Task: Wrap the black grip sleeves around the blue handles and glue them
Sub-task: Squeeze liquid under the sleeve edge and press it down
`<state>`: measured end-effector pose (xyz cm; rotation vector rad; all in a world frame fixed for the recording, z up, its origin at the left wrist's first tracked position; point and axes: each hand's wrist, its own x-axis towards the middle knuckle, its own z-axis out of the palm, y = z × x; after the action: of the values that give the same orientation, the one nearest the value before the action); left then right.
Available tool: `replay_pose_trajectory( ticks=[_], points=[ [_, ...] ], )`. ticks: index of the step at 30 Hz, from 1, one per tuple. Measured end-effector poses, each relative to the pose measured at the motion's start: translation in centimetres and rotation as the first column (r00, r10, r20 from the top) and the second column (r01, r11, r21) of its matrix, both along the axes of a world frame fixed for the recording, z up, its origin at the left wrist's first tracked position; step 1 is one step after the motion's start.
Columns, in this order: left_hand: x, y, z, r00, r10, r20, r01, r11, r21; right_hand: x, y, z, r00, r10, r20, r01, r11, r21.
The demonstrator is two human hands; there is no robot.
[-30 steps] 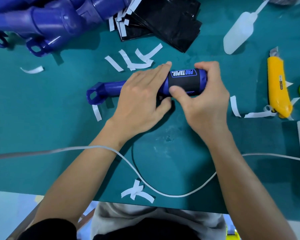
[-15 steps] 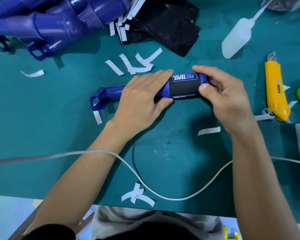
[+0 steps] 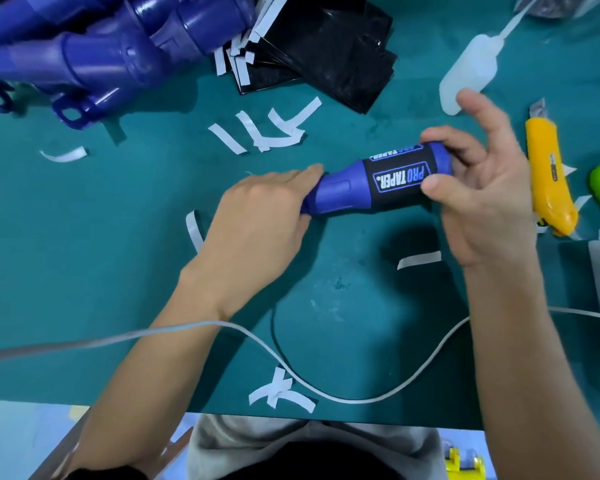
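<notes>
— Two hands are closed on one blue handle (image 3: pixel 336 192) at the frame's centre. Its left end is gripped by the left hand (image 3: pixel 257 216), its right end pinched by the right hand (image 3: pixel 482 192).
— And the black sleeve (image 3: pixel 395 183)?
— Wrapped round that handle, with "PRO TAPER" printed on it.
— Containers?
— A white squeeze bottle (image 3: pixel 468 74) is laid at upper right; its contents cannot be told.
— The surface?
— A teal table (image 3: pixel 84 271), littered with white strips (image 3: pixel 253 133).
</notes>
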<state>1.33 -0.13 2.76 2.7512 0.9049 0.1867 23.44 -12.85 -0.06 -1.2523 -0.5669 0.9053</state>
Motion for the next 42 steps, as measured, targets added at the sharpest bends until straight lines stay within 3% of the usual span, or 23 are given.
replay_pose_trajectory(
  ticks=[3, 7, 10, 12, 14, 16, 18, 19, 23, 26, 31, 38, 42],
  points=[
    [0.3, -0.3, 0.6, 0.998, 0.0, -0.062, -0.019, 0.948, -0.317, -0.9, 0.4, 0.0, 0.972, -0.096, -0.214, 0.102, 0.995, 0.017],
    [1.9, -2.4, 0.1, 0.991, 0.131, 0.037, -0.059, 0.658, -0.751, -2.8, 1.2, -0.1, 0.891, -0.127, -0.436, 0.118, 0.992, -0.047],
    [3.1, -4.3, -1.7, 0.967, 0.241, 0.08, -0.019, 0.384, -0.923, -3.9, 1.8, -0.2, 0.911, -0.126, -0.394, 0.066, 0.985, -0.162],
    [3.2, -4.1, -2.7, 0.961, 0.259, 0.095, 0.014, 0.296, -0.955, -4.0, 1.8, -0.4, 0.941, -0.069, -0.33, 0.001, 0.979, -0.203],
    [3.1, -2.8, -3.1, 0.935, 0.331, 0.128, 0.003, 0.353, -0.936, -3.9, 1.7, -0.6, 0.954, 0.024, -0.298, -0.095, 0.97, -0.226],
    [3.2, -1.5, -3.1, 0.838, 0.493, 0.236, -0.042, 0.488, -0.872, -3.4, 1.6, -0.9, 0.935, 0.149, -0.323, -0.222, 0.953, -0.205],
    [3.4, -0.6, -3.2, 0.731, 0.585, 0.352, -0.048, 0.559, -0.828, -3.0, 1.4, -1.0, 0.869, 0.281, -0.406, -0.356, 0.926, -0.121],
    [3.5, -0.3, -3.3, 0.736, 0.56, 0.381, -0.003, 0.565, -0.825, -2.8, 1.4, -1.0, 0.832, 0.329, -0.447, -0.403, 0.911, -0.081],
    [3.6, 0.7, -3.7, 0.829, 0.376, 0.414, 0.267, 0.384, -0.884, -3.1, 1.5, -1.2, 0.737, 0.402, -0.544, -0.472, 0.881, 0.011],
    [3.7, 0.9, -4.2, 0.828, 0.356, 0.433, 0.28, 0.407, -0.87, -3.5, 1.9, -1.1, 0.681, 0.416, -0.603, -0.524, 0.852, -0.004],
    [3.8, 0.5, -4.6, 0.78, 0.426, 0.458, 0.299, 0.389, -0.871, -3.8, 1.8, -1.3, 0.737, 0.362, -0.571, -0.473, 0.879, -0.053],
    [3.9, 0.0, -4.6, 0.793, 0.455, 0.405, 0.273, 0.329, -0.904, -3.8, 1.5, -1.6, 0.783, 0.28, -0.555, -0.415, 0.9, -0.131],
    [3.7, 0.5, -4.4, 0.832, 0.399, 0.386, 0.251, 0.35, -0.902, -3.0, 1.4, -1.8, 0.769, 0.369, -0.523, -0.464, 0.884, -0.058]
  ],
)
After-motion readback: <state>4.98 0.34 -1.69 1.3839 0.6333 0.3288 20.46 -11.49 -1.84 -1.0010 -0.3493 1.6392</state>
